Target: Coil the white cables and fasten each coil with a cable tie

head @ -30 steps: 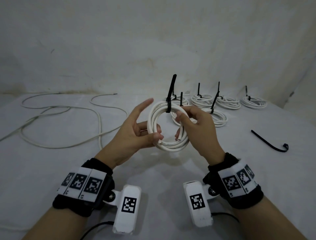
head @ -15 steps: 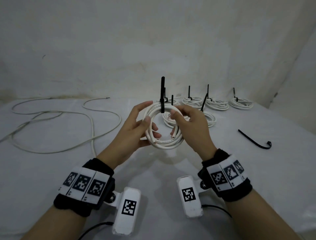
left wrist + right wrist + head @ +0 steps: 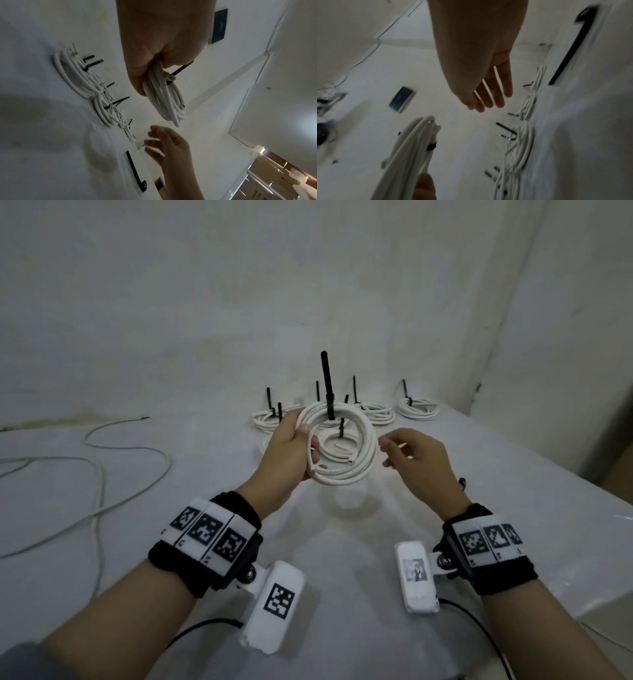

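A coil of white round plastic-sheathed cable point(image 3: 346, 446), bound at its top by a black plastic cable tie point(image 3: 328, 386) whose tail stands straight up, is held above the middle of the white-covered worktop point(image 3: 137, 542) by the left hand point(image 3: 291, 455) alone, its fingers and thumb curled round the coil's left side. Half a second earlier both hands were closed on the coil; now the right hand point(image 3: 416, 460) has been drawn off to the right and is seen empty, its fingers loosely spread, just beside the coil without touching it. The release suggests that this tie has been pulled tight and the coil is ready to be set down. Toward the far edge of the worktop, a cluster of finished white cable coils point(image 3: 418, 407) is laid out, each with a black tie tail sticking up. A long loose white cable point(image 3: 99, 484) is left sprawled across the left side of the worktop, not yet coiled, and a spare black cable tie point(image 3: 135, 171) with a hooked end is seen in the wrist views, lying flat near the right edge. One more coil appears to remain.
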A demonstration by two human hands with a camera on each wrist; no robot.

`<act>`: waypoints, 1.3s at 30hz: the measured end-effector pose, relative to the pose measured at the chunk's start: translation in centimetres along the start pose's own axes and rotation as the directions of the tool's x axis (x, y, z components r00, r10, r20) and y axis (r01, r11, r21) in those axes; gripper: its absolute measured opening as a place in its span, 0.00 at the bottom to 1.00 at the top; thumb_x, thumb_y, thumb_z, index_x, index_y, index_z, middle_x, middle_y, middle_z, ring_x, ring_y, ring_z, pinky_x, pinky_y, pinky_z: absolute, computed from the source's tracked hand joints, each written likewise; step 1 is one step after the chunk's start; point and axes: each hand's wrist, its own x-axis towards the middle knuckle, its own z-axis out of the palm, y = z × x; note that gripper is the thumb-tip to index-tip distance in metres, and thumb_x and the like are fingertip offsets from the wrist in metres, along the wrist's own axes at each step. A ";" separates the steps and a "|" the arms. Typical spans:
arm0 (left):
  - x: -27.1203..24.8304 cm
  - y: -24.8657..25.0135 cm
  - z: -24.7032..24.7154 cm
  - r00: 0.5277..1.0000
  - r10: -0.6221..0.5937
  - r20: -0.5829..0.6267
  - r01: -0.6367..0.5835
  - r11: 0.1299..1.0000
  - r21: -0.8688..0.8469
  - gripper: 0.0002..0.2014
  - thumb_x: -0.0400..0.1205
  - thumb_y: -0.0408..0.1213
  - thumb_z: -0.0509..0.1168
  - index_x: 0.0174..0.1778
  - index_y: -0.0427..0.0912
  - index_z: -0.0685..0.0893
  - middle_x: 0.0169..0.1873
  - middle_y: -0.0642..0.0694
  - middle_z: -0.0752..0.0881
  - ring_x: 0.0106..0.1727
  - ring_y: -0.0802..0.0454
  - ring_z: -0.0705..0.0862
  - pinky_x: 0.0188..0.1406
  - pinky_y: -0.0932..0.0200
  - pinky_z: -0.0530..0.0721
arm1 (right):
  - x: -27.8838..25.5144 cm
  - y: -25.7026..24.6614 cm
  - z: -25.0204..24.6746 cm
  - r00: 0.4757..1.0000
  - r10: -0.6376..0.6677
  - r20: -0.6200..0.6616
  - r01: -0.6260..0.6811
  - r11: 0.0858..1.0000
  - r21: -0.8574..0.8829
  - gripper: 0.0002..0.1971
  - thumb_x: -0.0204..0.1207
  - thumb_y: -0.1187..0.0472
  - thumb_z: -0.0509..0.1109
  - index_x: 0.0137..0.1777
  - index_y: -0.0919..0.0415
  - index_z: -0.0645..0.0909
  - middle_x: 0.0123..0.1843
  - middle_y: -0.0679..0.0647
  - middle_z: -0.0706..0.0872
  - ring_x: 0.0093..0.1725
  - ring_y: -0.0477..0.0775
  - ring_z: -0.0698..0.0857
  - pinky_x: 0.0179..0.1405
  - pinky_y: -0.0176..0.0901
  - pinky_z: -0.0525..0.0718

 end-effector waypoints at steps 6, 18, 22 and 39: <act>4.9 -1.4 5.0 0.995 -0.094 0.012 0.095 0.995 -0.018 0.14 0.90 0.33 0.45 0.61 0.48 0.75 0.32 0.48 0.72 0.26 0.56 0.70 0.28 0.62 0.70 | 1.3 6.9 -4.1 0.953 0.268 0.140 -0.192 0.895 -0.403 0.10 0.75 0.64 0.73 0.55 0.63 0.85 0.50 0.57 0.85 0.47 0.52 0.80 0.48 0.35 0.72; 14.2 -7.4 13.8 0.953 -0.304 -0.024 0.302 0.952 -0.044 0.11 0.90 0.35 0.45 0.60 0.48 0.71 0.32 0.47 0.72 0.26 0.56 0.71 0.28 0.61 0.73 | 1.0 11.3 -6.8 0.882 0.460 0.100 -0.370 0.808 -0.458 0.14 0.69 0.72 0.67 0.34 0.50 0.80 0.35 0.45 0.82 0.39 0.49 0.81 0.36 0.38 0.77; 17.2 -9.6 15.8 0.952 -0.303 -0.030 0.304 0.952 0.039 0.16 0.89 0.34 0.45 0.72 0.43 0.69 0.30 0.44 0.73 0.21 0.55 0.74 0.23 0.62 0.71 | 0.7 12.3 -8.0 0.845 0.535 0.029 -0.460 0.752 -0.472 0.14 0.69 0.71 0.69 0.30 0.50 0.78 0.35 0.45 0.81 0.39 0.51 0.82 0.43 0.43 0.80; 18.3 -8.9 15.7 0.920 -0.387 0.065 0.208 0.621 0.756 0.62 0.68 0.47 0.80 0.81 0.35 0.38 0.78 0.32 0.60 0.78 0.36 0.63 0.76 0.45 0.66 | 0.9 11.4 -7.8 0.837 0.547 0.030 -0.472 0.747 -0.468 0.13 0.67 0.70 0.70 0.29 0.49 0.78 0.34 0.45 0.81 0.44 0.55 0.83 0.55 0.52 0.82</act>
